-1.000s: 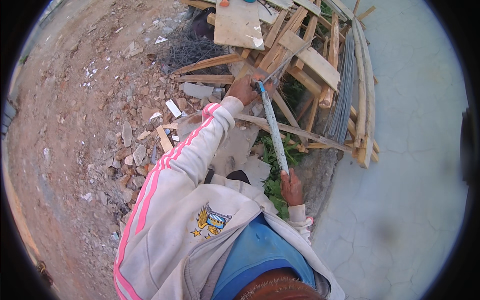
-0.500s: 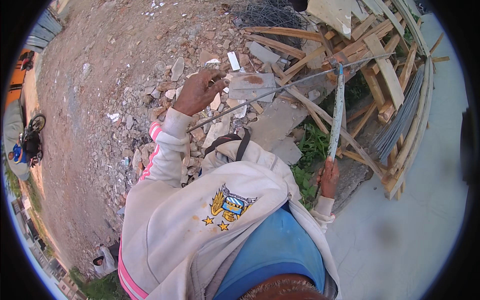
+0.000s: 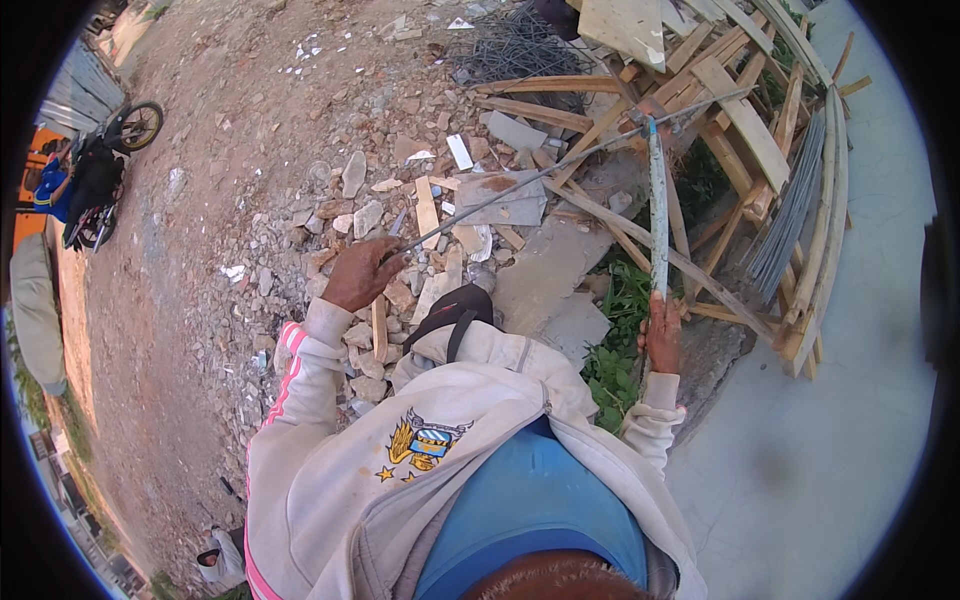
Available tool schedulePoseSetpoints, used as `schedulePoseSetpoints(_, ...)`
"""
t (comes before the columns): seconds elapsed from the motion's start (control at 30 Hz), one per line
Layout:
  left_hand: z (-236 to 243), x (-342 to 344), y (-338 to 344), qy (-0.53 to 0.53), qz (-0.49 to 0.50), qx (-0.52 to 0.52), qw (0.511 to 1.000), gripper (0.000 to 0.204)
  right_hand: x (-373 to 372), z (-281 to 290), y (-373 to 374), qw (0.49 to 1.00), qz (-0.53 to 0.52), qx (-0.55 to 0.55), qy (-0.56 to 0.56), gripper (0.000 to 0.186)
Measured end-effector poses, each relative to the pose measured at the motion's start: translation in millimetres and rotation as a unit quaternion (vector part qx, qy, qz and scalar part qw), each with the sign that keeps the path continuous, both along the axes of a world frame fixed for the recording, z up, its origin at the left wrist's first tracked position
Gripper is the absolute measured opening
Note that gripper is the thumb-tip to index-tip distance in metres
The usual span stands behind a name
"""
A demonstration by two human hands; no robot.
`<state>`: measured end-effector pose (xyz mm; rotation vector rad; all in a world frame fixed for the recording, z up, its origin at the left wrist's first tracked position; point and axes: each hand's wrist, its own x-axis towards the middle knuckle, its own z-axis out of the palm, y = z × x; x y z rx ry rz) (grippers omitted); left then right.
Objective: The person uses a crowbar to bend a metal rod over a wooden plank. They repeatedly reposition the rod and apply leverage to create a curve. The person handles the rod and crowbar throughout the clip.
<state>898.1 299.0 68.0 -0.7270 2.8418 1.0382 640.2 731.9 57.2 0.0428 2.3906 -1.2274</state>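
My left hand [image 3: 362, 274] is closed at the near end of a thin steel rod [image 3: 580, 156], which slants away to the far right. My right hand [image 3: 662, 336] grips the near end of a long bar with worn pale-blue paint [image 3: 658, 205]. The bar's far end meets the rod beside a rusty metal piece [image 3: 651, 106] at the timber pile. How the bar and rod join there is too small to make out.
Broken timber and boards [image 3: 745, 125] lie far right with a bundle of thin rods [image 3: 790, 225]. Tangled wire [image 3: 525, 50] lies at the back. Rubble [image 3: 300, 200] covers the left ground; green plants [image 3: 615, 355] grow near my right hand. A motorcycle [image 3: 95, 185] with a person is far left.
My left hand has come down and left and closed on the rod's end; its fingers were apart before. My right hand stays on the bar. The motorcycle appears further up in view.
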Motion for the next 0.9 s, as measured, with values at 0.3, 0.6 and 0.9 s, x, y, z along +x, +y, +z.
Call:
schedulePoseSetpoints(0.3,-10.1,-8.0,-1.7,0.044,0.027,-0.012,0.999,0.025,-4.8,-28.1,9.0,0.992,0.036,0.018,0.116,0.047)
schedulePoseSetpoints(0.6,-0.1,-11.0,-8.9,0.026,0.016,0.007,1.000,0.020,4.0,12.8,-11.6,0.999,-0.017,0.020,0.041,0.046)
schedulePoseSetpoints(0.9,-13.1,-10.5,-19.7,0.057,-0.013,0.037,0.998,0.020,1.6,16.2,-7.1,0.997,-0.007,0.042,0.057,0.042)
